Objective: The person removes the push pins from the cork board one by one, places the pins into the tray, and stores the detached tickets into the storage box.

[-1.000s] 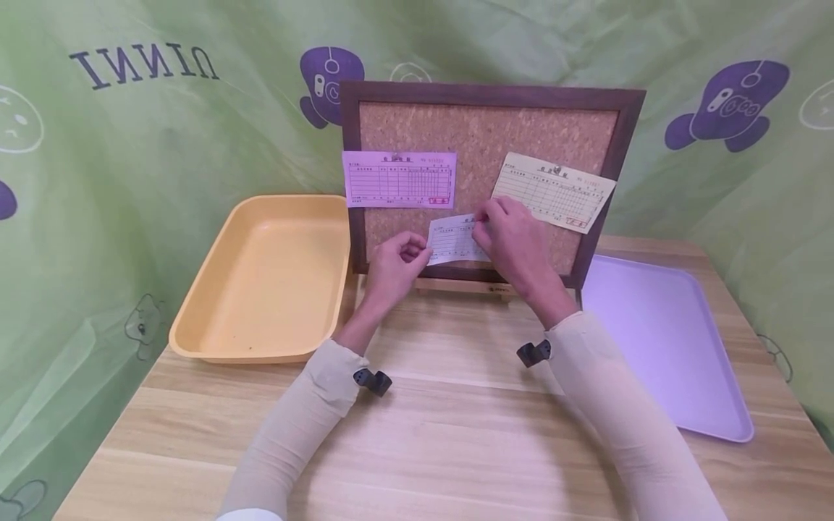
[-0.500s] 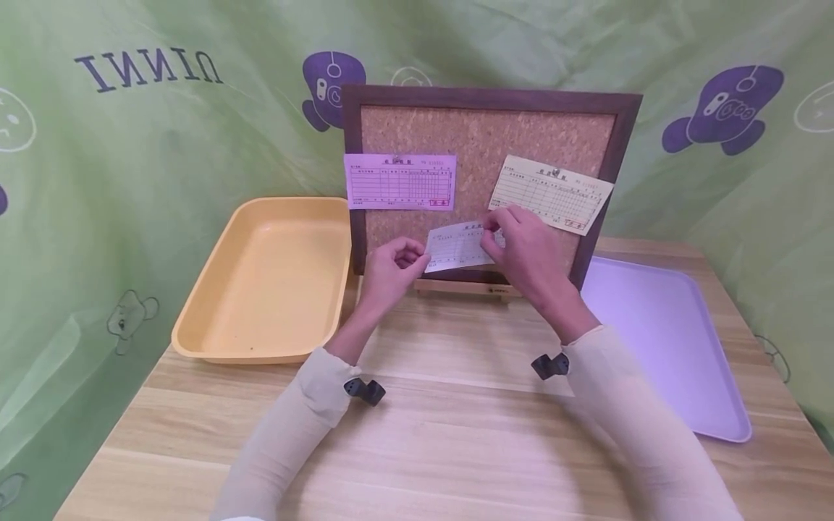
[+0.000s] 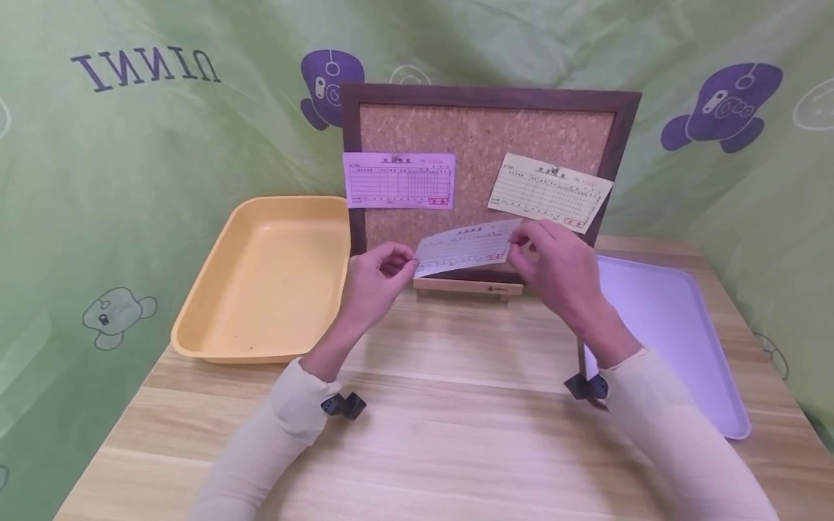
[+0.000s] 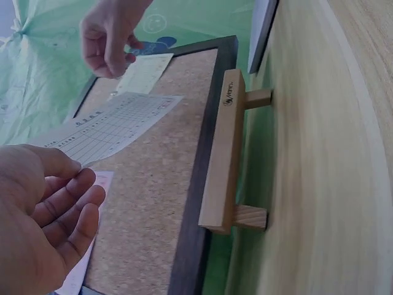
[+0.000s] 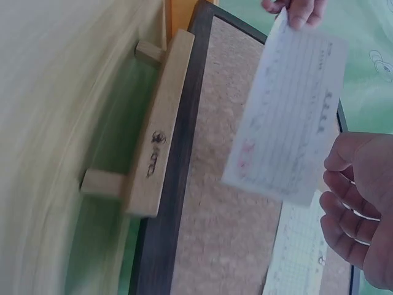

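A white printed receipt slip (image 3: 462,250) hangs tilted in front of the lower part of the framed cork board (image 3: 456,126). My left hand (image 3: 374,282) pinches its left edge between thumb and forefinger, the other fingers loosely curled. By the slip's right end is my right hand (image 3: 563,271), thumb and forefinger tips together. The left wrist view shows a gap between this right hand (image 4: 113,37) and the slip; I cannot tell whether its fingertips hold something small. A purple receipt slip (image 3: 400,181) and a pale yellow receipt slip (image 3: 554,189) are on the board, each with a small pin at the top.
A wooden stand (image 3: 469,288) supports the board's lower edge. To the left lies a deep yellow tray (image 3: 260,275), to the right a flat lilac tray (image 3: 671,325). The wooden table (image 3: 449,427) extends in front; a green printed curtain (image 3: 163,130) hangs behind.
The white slip has come away from the board, toward me and slightly left, with my left hand. My right hand has moved right and down, from the slip's upper middle to past its right end.
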`<control>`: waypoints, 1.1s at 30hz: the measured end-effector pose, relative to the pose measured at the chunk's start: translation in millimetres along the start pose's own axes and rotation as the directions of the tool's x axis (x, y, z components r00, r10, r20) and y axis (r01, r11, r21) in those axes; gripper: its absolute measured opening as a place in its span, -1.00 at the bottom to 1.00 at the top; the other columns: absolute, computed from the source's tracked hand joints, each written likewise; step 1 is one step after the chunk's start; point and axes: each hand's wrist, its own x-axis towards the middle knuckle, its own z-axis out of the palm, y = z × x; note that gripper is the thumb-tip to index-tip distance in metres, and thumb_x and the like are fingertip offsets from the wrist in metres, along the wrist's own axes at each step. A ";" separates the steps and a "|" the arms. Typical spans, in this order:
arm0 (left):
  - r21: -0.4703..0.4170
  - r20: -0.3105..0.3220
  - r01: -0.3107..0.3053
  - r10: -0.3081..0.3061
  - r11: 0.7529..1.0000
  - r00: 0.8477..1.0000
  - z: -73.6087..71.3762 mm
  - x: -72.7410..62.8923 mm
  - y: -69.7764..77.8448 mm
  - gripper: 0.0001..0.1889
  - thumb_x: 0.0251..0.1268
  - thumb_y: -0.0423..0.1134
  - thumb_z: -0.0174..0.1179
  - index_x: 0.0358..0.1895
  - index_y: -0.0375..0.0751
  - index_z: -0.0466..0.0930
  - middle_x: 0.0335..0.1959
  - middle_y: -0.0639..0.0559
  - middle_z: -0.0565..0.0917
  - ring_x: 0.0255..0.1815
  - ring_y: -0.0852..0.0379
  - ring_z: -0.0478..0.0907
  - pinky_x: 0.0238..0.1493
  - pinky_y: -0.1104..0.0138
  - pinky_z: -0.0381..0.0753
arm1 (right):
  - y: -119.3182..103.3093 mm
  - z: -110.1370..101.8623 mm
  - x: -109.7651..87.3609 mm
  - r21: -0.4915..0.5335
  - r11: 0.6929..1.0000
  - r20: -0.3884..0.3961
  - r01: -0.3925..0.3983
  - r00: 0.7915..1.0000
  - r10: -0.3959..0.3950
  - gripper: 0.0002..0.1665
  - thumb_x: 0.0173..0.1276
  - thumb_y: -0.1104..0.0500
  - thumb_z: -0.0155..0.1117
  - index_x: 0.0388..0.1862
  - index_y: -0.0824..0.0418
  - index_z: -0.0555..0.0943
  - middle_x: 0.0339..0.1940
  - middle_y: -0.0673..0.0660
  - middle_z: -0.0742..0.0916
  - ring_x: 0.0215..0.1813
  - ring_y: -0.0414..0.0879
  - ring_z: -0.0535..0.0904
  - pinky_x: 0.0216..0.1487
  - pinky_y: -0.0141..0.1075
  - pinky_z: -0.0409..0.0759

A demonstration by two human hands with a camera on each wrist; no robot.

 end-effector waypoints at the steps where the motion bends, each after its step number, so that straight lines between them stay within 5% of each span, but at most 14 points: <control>1: 0.001 -0.003 -0.013 0.013 1.000 1.000 -2.5 -0.4 1.4 -0.95 0.32 -0.41 0.38 -0.21 -0.28 0.73 -0.39 0.02 0.73 -0.43 0.15 0.63 -0.35 0.34 0.68 | 1.2 -2.8 -2.4 0.000 1.000 0.003 0.000 1.000 0.000 -0.91 0.24 0.35 0.31 -0.29 0.21 0.66 -0.33 0.12 0.77 -0.39 0.03 0.65 -0.53 -0.17 0.53; 7: -0.005 -0.013 -0.034 0.033 0.999 0.999 -17.8 -5.8 6.9 -0.95 0.29 -0.42 0.39 -0.23 -0.31 0.73 -0.40 0.02 0.74 -0.44 0.15 0.64 -0.36 0.39 0.67 | 10.1 -19.7 -22.8 -0.009 1.000 0.028 0.014 1.000 -0.014 -0.92 0.23 0.33 0.33 -0.28 0.21 0.67 -0.38 0.12 0.74 -0.38 0.06 0.69 -0.55 -0.12 0.58; 15: 0.020 0.018 0.022 -0.022 1.000 1.000 -42.8 -10.8 4.6 -0.94 0.31 -0.39 0.40 -0.21 -0.27 0.73 -0.39 0.03 0.72 -0.43 0.12 0.62 -0.36 0.42 0.64 | 29.3 -39.3 -49.0 -0.031 1.000 0.021 0.000 1.000 0.000 -0.90 0.20 0.33 0.27 -0.31 0.20 0.67 -0.45 0.09 0.71 -0.44 0.01 0.65 -0.59 -0.14 0.48; 22: -0.025 -0.003 0.031 -0.031 0.999 1.000 -70.2 -6.1 -3.7 -0.92 0.30 -0.39 0.41 -0.22 -0.32 0.73 -0.41 -0.04 0.73 -0.49 0.13 0.64 -0.42 0.44 0.62 | 57.6 -55.2 -61.8 -0.087 0.991 0.004 -0.100 0.995 0.100 -0.88 0.23 0.32 0.34 -0.24 0.20 0.70 -0.36 0.14 0.76 -0.38 0.05 0.68 -0.48 -0.14 0.48; 27: -0.122 -0.004 0.073 -0.074 0.990 0.997 -90.5 -6.2 -10.1 -0.89 0.30 -0.43 0.40 -0.22 -0.42 0.71 -0.41 -0.13 0.73 -0.54 0.14 0.66 -0.50 0.45 0.60 | 76.2 -67.8 -73.7 -0.140 0.969 0.044 -0.202 0.977 0.210 -0.84 0.21 0.37 0.36 -0.24 0.19 0.70 -0.34 0.16 0.76 -0.33 0.06 0.67 -0.39 -0.25 0.40; 33: -0.112 0.012 0.108 -0.107 0.988 0.994 -113.3 -10.3 -15.1 -0.87 0.31 -0.43 0.39 -0.20 -0.46 0.69 -0.43 -0.06 0.73 -0.54 0.14 0.66 -0.51 0.44 0.62 | 96.2 -74.7 -91.9 -0.169 0.954 0.106 -0.248 0.958 0.268 -0.88 0.20 0.38 0.36 -0.30 0.22 0.69 -0.36 0.21 0.76 -0.38 0.11 0.67 -0.45 -0.27 0.38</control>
